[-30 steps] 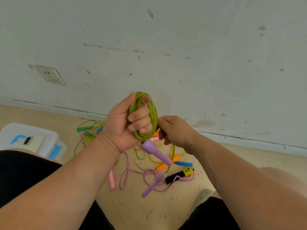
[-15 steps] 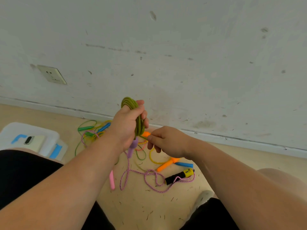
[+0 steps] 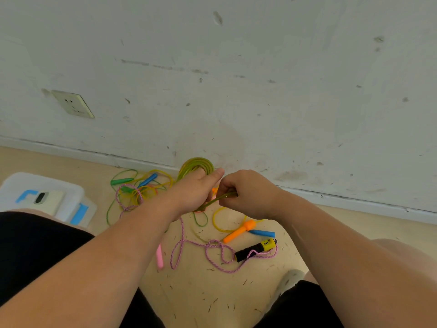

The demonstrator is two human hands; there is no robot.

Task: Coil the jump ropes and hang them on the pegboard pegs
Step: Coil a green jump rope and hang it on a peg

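My left hand (image 3: 192,189) grips a coiled green jump rope (image 3: 197,165), whose loops stick up above the fingers. My right hand (image 3: 246,194) pinches a free strand of the same green rope (image 3: 221,197) just right of the coil. The rope's purple handles are hidden behind my hands. On the floor below lie a pink braided rope (image 3: 212,253) with a black and yellow handle (image 3: 256,249), an orange handle (image 3: 240,231), a blue handle (image 3: 262,233) and a pink handle (image 3: 159,256). No pegboard is in view.
A tangle of green, yellow and blue ropes (image 3: 139,185) lies by the white wall's skirting. A white box (image 3: 71,192) holding a phone (image 3: 46,200) stands at the left. A wall socket (image 3: 73,104) is above it. My knees frame the bottom.
Both hands have dropped lower and turned over. The coil is now tipped away from me, the purple handles have gone out of sight, and my right hand has pulled a strand sideways.
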